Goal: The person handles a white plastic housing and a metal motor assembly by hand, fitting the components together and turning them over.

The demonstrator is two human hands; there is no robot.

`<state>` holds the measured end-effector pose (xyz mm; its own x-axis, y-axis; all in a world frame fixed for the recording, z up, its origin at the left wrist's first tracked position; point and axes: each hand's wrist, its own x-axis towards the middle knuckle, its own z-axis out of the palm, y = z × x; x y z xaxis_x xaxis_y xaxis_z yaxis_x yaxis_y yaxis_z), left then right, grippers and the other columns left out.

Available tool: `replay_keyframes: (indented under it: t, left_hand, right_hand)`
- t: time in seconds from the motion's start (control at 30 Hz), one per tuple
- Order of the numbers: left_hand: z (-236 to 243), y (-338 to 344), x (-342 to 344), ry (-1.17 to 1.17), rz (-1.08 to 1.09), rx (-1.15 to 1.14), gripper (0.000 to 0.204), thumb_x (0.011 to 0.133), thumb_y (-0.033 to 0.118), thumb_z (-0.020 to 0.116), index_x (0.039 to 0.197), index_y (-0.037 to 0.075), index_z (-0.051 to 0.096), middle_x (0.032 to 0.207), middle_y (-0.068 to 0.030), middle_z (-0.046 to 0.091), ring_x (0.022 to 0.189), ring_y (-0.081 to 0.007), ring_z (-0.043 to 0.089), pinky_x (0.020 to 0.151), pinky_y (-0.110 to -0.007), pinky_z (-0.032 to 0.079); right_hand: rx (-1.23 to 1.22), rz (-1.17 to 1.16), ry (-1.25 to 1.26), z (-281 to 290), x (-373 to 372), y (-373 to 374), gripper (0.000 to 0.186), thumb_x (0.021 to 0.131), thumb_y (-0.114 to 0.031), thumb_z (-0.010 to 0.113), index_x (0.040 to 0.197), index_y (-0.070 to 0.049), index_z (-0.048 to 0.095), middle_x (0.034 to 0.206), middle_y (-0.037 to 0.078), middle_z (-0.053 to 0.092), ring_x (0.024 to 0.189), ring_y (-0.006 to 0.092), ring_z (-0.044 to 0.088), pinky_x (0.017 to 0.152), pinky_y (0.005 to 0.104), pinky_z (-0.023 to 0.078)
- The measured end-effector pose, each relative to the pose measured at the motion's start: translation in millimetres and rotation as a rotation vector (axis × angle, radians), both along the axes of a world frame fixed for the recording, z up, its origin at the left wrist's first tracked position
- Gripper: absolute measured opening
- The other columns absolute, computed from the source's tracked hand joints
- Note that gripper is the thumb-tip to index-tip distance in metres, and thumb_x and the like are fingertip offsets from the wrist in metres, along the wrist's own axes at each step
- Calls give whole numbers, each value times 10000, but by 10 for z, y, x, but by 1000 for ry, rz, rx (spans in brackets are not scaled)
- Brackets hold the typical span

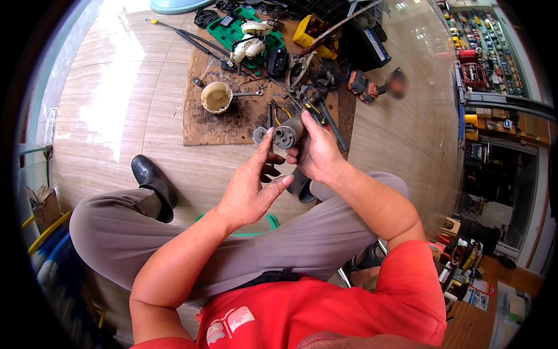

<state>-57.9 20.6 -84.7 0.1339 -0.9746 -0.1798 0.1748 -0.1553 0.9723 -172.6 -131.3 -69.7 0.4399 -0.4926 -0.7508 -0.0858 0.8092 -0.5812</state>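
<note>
My right hand (318, 150) is closed around a grey cylindrical fuel pump (285, 137), with the thumb along its side and the fingers curled beneath. The pump's round end face, with small ports, points toward me and slightly left. My left hand (251, 183) is open beside it, thumb spread from the fingers. Its index fingertip comes close to the pump's left edge; whether it touches I cannot tell. Just past that fingertip lies a round grey metal piece (259, 135). A beige plastic cup (217, 98) stands on the stained wooden board (200, 131) beyond my hands.
A ratchet-like metal tool (249, 93) lies beside the cup. Farther back are a white plastic assembly (250, 47), a green case (224, 29), a yellow container (314, 35) and a black battery (372, 43). A hammer (328, 119) and an orange-black power tool (363, 87) lie to the right.
</note>
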Motion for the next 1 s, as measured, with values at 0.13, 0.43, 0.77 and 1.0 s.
replay_keyframes:
  t: [0.13, 0.43, 0.77, 1.0]
  left_hand:
    - [-3, 2, 2, 2, -2, 4, 900, 893, 64, 670, 1574, 116, 85, 1202, -186, 603, 974, -220, 649, 864, -337, 523]
    - [-22, -2, -13, 7, 33, -12, 898, 869, 135, 715, 1558, 68, 142, 1135, -182, 630, 940, -262, 663, 827, -353, 540]
    - [-21, -6, -9, 16, 33, -12, 898, 867, 141, 716, 1558, 72, 146, 1143, -188, 633, 927, -267, 667, 824, -354, 541]
    - [-15, 1, 6, 1, 5, -27, 906, 863, 149, 723, 1563, 102, 149, 1140, -181, 634, 931, -273, 666, 824, -357, 539]
  right_hand:
    - [13, 9, -5, -49, -17, -12, 449, 1003, -499, 462, 858, -102, 613, 713, 52, 581, 559, 184, 499, 520, 346, 402]
    - [31, 9, -2, -56, -16, -10, 463, 1001, -510, 455, 845, -104, 610, 703, 55, 582, 559, 190, 503, 516, 353, 393]
    - [-7, -5, -17, -49, -26, -9, 452, 1005, -496, 459, 852, -98, 609, 707, 58, 596, 550, 192, 522, 509, 358, 421]
    - [-17, 55, 1, -48, -43, -7, 448, 1001, -536, 430, 958, -125, 603, 753, 33, 606, 593, 163, 495, 546, 324, 387]
